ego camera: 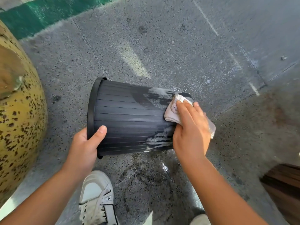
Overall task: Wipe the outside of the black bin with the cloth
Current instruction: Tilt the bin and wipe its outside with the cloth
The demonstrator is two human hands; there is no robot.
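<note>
A ribbed black bin is held on its side above the speckled floor, rim to the left and base to the right. My left hand grips the rim at the lower left, thumb on the outer wall. My right hand presses a folded whitish cloth against the bin's wall near the base. White soapy streaks show on the wall near the base, above and below the cloth. The inside of the bin is hidden.
A large yellow spotted rounded object stands close on the left. My white shoe is below the bin on wet grey floor. A brown slatted thing sits at the lower right. A green stripe crosses the far left floor.
</note>
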